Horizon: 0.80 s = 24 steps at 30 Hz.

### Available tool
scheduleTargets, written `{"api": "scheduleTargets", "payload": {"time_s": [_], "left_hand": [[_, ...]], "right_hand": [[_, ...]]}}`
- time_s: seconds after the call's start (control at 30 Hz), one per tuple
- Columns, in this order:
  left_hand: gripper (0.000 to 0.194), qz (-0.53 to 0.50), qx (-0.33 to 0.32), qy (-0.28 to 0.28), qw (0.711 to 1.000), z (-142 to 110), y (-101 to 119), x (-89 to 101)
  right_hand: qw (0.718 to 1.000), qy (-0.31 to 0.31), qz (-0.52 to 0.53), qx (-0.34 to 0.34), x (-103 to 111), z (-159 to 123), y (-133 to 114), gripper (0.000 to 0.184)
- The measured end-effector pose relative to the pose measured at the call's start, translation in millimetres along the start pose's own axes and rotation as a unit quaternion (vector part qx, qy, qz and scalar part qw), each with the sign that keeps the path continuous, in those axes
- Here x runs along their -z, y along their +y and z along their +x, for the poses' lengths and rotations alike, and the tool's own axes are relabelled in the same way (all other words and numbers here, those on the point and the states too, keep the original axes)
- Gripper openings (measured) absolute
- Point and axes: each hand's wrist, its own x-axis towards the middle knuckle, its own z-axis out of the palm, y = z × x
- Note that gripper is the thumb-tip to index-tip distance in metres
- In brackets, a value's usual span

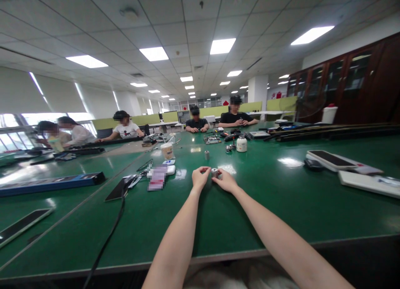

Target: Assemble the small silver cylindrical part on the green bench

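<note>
My right hand [226, 181] is closed around the side of a small silver metal cylinder [214, 171], which is upright at the green tabletop. Just left of it, my left hand [200, 177] has its thumb and fingers pressed together, the tips close to the cylinder's top. Anything pinched in them is too small to make out. A second silver metal cylinder [206, 155] of similar look stands on the table a short way beyond both hands.
Left of my hands are a paper cup [167, 151], a white case [171, 170] and a dark cable [117, 222]. A white jar [241, 144] stands farther back. Phones and a white box [368, 183] lie at right. Several people sit around the table.
</note>
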Motion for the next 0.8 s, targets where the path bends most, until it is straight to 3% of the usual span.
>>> {"api": "scheduleTargets", "payload": {"time_s": [0.1,0.23,0.5,0.63,0.8], "left_hand": [[0.021,-0.046,0.007,0.014,0.999,0.9,5.3,-2.0],[0.02,-0.05,-0.022,0.0,0.999,-1.9,17.2,-5.4],[0.017,0.129,-0.145,0.028,0.981,-16.5,31.0,-12.2],[0.017,0.148,-0.157,0.048,0.975,-19.4,34.3,-11.4],[0.022,0.156,-0.145,0.021,0.977,-19.9,33.4,-12.9]], "right_hand": [[0.999,0.022,-0.044,-0.021,4.1,-1.1,-4.6,0.037],[0.999,0.005,-0.04,-0.029,6.9,-0.4,-4.3,0.041],[1.0,0.0,-0.009,-0.018,4.3,2.7,3.3,0.043],[1.0,0.003,-0.005,-0.021,4.1,2.7,3.2,0.041],[1.0,0.002,-0.002,-0.014,4.6,2.5,2.8,0.034]]}}
